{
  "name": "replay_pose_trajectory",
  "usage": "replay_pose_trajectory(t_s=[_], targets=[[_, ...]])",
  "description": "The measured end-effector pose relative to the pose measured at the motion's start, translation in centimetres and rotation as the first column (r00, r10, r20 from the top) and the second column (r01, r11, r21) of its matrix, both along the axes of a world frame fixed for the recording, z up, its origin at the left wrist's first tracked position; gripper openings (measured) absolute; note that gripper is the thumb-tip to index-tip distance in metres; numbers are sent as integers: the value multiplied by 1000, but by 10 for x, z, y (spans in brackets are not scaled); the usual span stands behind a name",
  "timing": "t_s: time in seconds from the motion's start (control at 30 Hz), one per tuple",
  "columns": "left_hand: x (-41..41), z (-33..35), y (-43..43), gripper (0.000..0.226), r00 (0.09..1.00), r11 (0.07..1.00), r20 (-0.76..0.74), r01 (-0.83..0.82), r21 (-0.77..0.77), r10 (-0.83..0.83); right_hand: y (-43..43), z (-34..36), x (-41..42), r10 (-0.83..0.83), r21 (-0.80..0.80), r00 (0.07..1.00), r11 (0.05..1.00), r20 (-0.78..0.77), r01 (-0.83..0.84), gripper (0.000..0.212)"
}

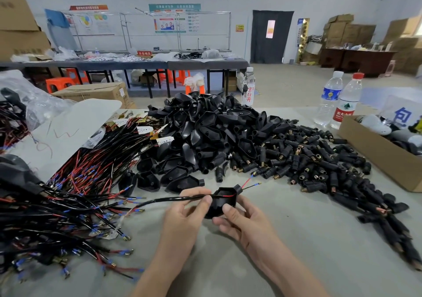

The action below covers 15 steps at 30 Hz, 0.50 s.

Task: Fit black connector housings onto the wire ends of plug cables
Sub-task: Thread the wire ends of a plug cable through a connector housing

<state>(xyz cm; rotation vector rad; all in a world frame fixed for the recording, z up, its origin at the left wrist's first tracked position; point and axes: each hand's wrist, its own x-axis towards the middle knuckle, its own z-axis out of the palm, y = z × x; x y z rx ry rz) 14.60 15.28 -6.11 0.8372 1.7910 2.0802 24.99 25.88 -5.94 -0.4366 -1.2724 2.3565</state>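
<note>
The left hand (pixel 182 207) is closest. Its fingers (pixel 206 199) pinch a black cable (pixel 159 202) right where it goes into a black housing (pixel 225 202). The right hand (pixel 242 221) holds that housing, with its thumb on the side and its fingers curled under it. Both are held just above the tabletop (pixel 285 262).

Two thin wire ends (pixel 247 181), one red and one black, poke out of the small neck on the far side. If the left hand pushes too fast, the thin wires may bend inside the housing. If the right hand's grip is loose, the housing may twist or slip off.

To the left lies a big pile of cables (pixel 68 205). The held cable's tail runs toward it and may catch there.

Farther off sits a heap of housings (pixel 205 132). A bump may make it slide. Behind it stand water bottles (pixel 328 97) that could tip.
</note>
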Motion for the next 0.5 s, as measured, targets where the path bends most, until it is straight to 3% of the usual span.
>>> replay_pose_trajectory(t_s=[0.17,0.27,0.5], targets=[[2,1,-2,18,996,995,16,85,-48,-84,-1,-3,0,63,-5,997,998,38,-63,39],[1,4,-3,18,987,990,96,133,-50,-127,3,-4,0,-4,-36,996,999,87,7,46],[0,6,-6,19,959,979,205,202,-17,-195,12,2,4,-170,-53,982,983,79,174,17]])
